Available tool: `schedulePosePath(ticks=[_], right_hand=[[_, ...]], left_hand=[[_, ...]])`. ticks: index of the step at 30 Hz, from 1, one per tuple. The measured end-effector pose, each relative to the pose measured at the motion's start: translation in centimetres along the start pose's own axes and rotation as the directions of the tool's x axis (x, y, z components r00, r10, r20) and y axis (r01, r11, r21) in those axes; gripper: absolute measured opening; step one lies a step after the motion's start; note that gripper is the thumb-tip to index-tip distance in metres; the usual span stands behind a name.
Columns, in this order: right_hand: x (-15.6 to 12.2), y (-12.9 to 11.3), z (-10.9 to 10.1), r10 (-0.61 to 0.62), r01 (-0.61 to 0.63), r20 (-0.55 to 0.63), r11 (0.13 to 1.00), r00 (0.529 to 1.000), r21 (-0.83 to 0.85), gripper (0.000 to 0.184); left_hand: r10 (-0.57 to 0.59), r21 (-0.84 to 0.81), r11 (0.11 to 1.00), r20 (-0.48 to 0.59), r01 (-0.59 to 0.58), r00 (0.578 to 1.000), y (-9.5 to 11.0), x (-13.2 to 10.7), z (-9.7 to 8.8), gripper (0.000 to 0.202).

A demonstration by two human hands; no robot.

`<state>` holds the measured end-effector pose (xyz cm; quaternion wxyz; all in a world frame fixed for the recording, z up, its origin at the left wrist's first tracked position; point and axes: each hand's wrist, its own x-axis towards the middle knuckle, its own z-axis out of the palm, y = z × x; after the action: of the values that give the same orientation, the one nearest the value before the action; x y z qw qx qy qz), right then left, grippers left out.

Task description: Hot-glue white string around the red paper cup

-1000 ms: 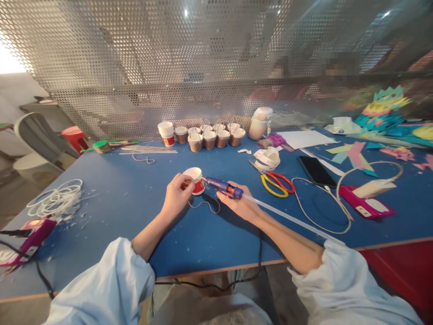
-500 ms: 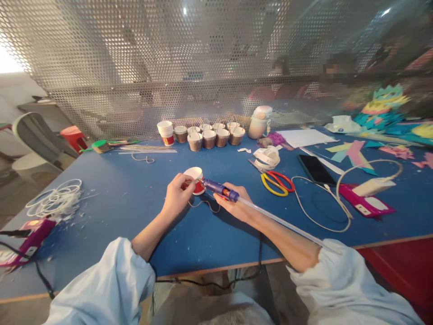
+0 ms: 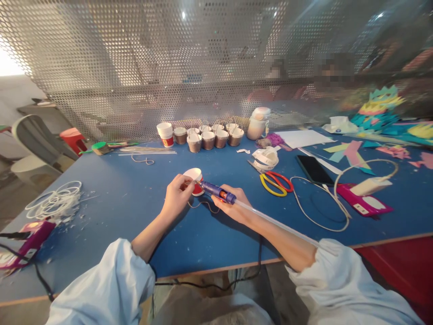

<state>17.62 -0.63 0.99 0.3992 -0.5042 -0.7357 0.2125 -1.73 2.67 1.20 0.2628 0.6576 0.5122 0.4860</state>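
A red and white paper cup (image 3: 198, 188) stands near the middle of the table, with my left hand (image 3: 178, 193) closed on its left side. Between my left fingertips and the cup runs a thin cord (image 3: 203, 204), its loose end curling on the table below. My right hand (image 3: 232, 205) grips a blue glue gun (image 3: 216, 191). The gun's nozzle points left at the cup, close to my left fingertips. Out of its back end sticks a long clear glue stick (image 3: 270, 220), lying along my right forearm. My left fingers partly hide the cup's side.
Several brown-wrapped cups (image 3: 208, 141) and a stack of paper cups (image 3: 165, 134) line the back. To the right lie scissors (image 3: 275, 183), a phone (image 3: 314, 169) and a pink power strip (image 3: 363, 201). Another power strip (image 3: 29, 243) and coiled white cord (image 3: 56, 198) sit left.
The glue gun has shifted slightly left and down, its nozzle nearer my left fingertips. My left hand and the cup stay nearly in place. The view has moved slightly.
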Motion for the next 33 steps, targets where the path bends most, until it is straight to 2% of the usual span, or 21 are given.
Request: schedulePosePath(ticks=[3,14,21,25,30,33], right_hand=[[0.0,0.0,-0.1,0.008,-0.008,-0.004,1.0,1.0,0.0,0.019],[0.8,-0.8,-1.4,0.187,-0.187,0.003,0.979,0.982,0.078,0.025],[0.8,-0.9,-1.5,0.206,-0.207,0.025,0.965,0.978,0.161,0.024],[0.9,-0.7,-1.5,0.204,-0.201,-0.002,0.968,0.979,0.148,0.026],[0.7,-0.7,-1.4,0.182,-0.185,0.032,0.973,0.983,0.135,0.025],[0.7,-0.4,-1.3,0.18,-0.179,0.002,0.972,0.984,0.15,0.026]], left_hand=[[-0.013,-0.005,1.0,0.008,0.013,1.0,0.0,0.0,0.0,0.012],[-0.061,-0.032,0.998,0.04,0.063,0.997,0.3,0.0,-0.2,0.016],[-0.127,-0.119,0.984,0.063,0.133,0.99,0.5,0.1,-0.3,0.018],[-0.151,-0.172,0.971,0.084,0.163,0.985,0.5,0.1,-0.3,0.019],[-0.16,-0.21,0.962,0.095,0.177,0.982,0.6,0.2,-0.3,0.017],[-0.179,-0.25,0.947,0.11,0.202,0.978,0.6,0.1,-0.3,0.017]])
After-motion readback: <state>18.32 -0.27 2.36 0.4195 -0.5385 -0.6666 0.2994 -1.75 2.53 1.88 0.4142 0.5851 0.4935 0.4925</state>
